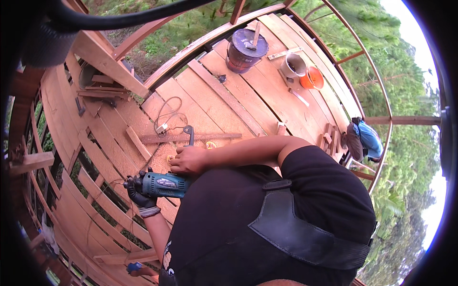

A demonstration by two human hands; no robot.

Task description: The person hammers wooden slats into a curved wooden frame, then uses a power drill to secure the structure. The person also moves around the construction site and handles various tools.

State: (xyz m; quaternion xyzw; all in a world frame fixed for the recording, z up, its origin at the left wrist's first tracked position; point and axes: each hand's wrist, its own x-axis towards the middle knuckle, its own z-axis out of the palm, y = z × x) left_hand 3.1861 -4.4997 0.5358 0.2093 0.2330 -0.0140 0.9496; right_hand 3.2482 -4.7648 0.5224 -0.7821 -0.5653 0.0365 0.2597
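Observation:
My left hand [138,191], in a black glove with a grey cuff, wraps around the end of a teal corded power tool [164,185] held in front of my body. Part of that tool is hidden behind my black shirt. My bare right hand [188,160] is closed just above the tool's body, its fingertips partly hidden. From this hand a dark, wrench-like tool with a rounded end [190,135] sticks up, apparently gripped there. My feet in yellow sandals [210,145] show behind the right hand.
Sawdust covers the plank deck, which has open gaps at left. A narrow board [191,137] and a cable with a white plug [162,128] lie ahead. Farther off stand a lidded black bucket [238,59], a grey bucket [293,66] and an orange bucket [312,77]. A hammer [79,107] lies left.

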